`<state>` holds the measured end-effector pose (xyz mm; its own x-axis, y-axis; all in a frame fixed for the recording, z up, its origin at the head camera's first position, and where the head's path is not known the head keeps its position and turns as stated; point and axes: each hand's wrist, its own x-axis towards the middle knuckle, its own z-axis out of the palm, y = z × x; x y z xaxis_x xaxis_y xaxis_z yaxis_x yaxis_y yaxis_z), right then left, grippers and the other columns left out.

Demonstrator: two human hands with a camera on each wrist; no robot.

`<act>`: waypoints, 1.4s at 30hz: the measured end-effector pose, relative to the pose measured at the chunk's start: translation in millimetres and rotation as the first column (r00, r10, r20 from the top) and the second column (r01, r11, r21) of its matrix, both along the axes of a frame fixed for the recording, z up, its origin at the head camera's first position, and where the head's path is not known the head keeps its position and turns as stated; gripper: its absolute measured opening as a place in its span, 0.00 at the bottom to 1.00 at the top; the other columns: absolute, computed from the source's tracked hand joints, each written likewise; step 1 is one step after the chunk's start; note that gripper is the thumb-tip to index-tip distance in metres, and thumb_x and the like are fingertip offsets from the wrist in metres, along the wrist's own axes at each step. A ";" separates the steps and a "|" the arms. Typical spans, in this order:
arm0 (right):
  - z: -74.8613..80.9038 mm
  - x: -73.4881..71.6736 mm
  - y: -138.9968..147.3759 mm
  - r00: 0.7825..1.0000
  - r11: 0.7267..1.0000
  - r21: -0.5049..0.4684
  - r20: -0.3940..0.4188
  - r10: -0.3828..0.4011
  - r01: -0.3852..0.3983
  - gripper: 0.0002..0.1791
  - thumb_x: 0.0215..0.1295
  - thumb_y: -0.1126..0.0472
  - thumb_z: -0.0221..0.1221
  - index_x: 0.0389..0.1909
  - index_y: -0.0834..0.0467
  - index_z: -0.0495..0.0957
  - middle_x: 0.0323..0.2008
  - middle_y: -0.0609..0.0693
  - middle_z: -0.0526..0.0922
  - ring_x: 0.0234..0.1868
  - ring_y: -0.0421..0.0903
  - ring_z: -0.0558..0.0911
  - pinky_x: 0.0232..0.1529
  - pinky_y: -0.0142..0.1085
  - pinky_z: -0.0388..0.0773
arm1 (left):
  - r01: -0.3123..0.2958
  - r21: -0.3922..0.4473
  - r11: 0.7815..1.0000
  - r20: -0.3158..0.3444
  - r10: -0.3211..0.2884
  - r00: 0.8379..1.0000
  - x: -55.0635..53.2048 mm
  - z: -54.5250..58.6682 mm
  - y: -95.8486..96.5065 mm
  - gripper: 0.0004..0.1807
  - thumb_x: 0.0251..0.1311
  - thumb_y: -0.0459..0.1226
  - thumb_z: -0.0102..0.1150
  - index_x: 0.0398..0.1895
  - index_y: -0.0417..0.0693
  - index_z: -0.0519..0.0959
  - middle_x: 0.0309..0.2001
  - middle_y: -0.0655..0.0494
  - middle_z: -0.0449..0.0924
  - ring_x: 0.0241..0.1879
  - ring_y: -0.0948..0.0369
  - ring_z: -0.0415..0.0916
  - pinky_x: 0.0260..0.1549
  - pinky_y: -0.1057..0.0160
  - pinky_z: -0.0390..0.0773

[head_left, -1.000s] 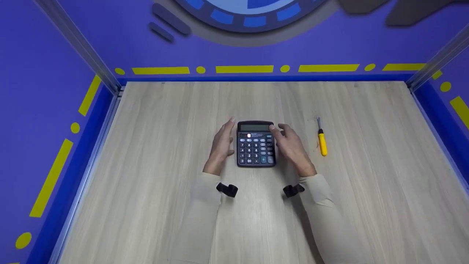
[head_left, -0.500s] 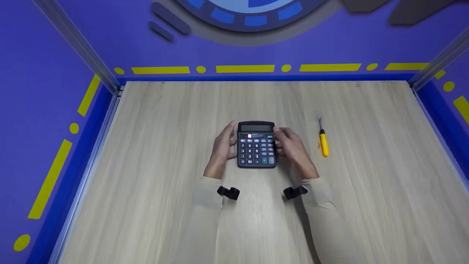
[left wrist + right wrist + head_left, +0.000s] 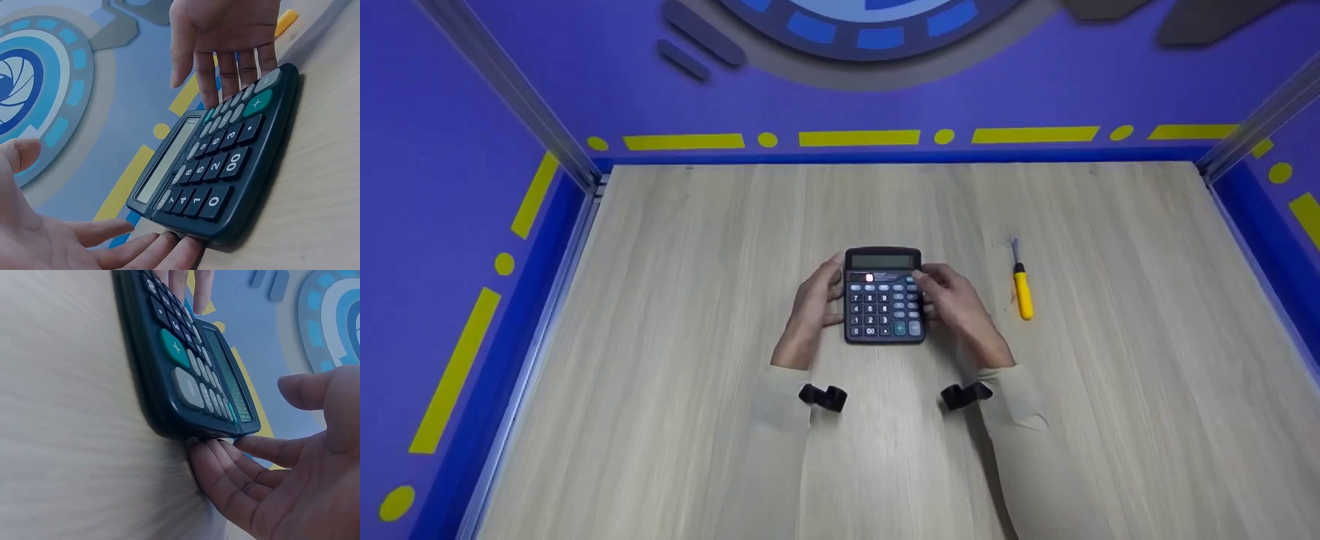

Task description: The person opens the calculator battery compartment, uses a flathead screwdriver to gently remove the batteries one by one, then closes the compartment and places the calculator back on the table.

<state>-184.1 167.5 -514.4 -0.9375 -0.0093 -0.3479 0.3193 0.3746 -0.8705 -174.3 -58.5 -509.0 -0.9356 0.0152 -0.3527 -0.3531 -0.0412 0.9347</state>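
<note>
one calculator [image 3: 884, 298], likely light, stiff: i'd hold its sides, where left hand [image 3: 810, 304] and right hand [image 3: 958, 304], both wide, touch.

Blue-violet walls [image 3: 840, 112] bearing yellow dashes [image 3: 859, 138] meet at metal corner posts [image 3: 510, 90] around a pale wood-grain surface [image 3: 720, 225].

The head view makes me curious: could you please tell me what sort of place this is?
It looks like a partitioned booth, perhaps a demonstration workstation: purple-blue panels with yellow markings stand on three sides of a wood-grain table, and metal posts frame the back corners.
</note>
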 end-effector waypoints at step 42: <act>-12.2 -0.3 -1.6 1.000 1.000 0.012 -0.026 -0.012 0.012 0.32 0.79 0.50 0.58 0.75 0.62 0.68 0.61 0.61 0.74 0.55 0.54 0.75 0.51 0.44 0.82 | 0.040 0.021 0.999 -0.048 -0.039 0.998 7.0 -12.1 -1.5 0.38 0.74 0.57 0.54 0.79 0.44 0.68 0.56 0.45 0.81 0.56 0.53 0.76 0.51 0.56 0.78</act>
<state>-184.5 165.9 -526.6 -0.9462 0.0059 -0.3235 0.3013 0.3812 -0.8740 -167.3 -60.1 -521.1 -0.9500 0.0598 -0.3066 -0.3095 -0.0485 0.9496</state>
